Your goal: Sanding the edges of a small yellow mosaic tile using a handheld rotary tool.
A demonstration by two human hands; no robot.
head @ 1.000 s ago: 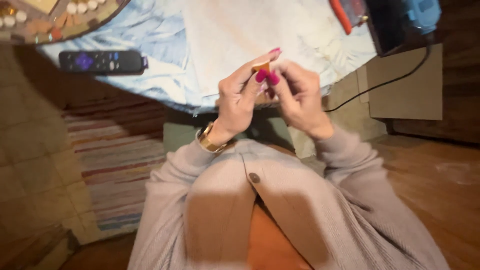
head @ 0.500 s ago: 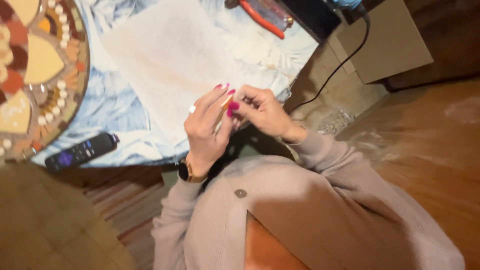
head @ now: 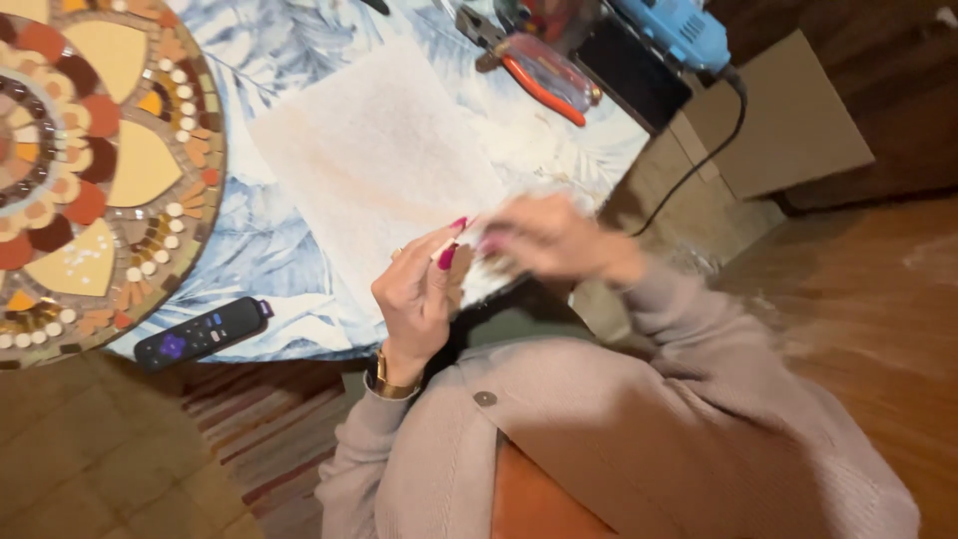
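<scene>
Tabletop draped in a blue-and-white leaf-print cloth [head: 249, 250], seen from above, with wooden floor to the right. Left hand [head: 419, 294]: fingers curled, thumb and forefinger pinching a small pale sliver [head: 451, 240] just above the near table edge; a gold bracelet sits at that wrist. Right hand [head: 554, 240]: blurred by motion, its fingertips meeting the left at the sliver; whether it grips the piece or only touches it cannot be told. Beneath both hands: a sheet of pale paper [head: 379, 160] laid on the cloth. Further out, left: a round mosaic panel [head: 90, 170] in orange, cream and brown, cut off by the frame. Near edge: a black remote control [head: 200, 332]. Far edge: red-handled pliers [head: 539, 75] and a blue power tool [head: 679, 30] with a black cord trailing past a cardboard box [head: 788, 120]. Step judged in hand: working or trimming the small piece between the fingertips, possibly a mosaic fragment. Any further handling calls for a steady pinch held over the paper. Hidden: the piece's shape and material, and the lap below the grey cardigan.
</scene>
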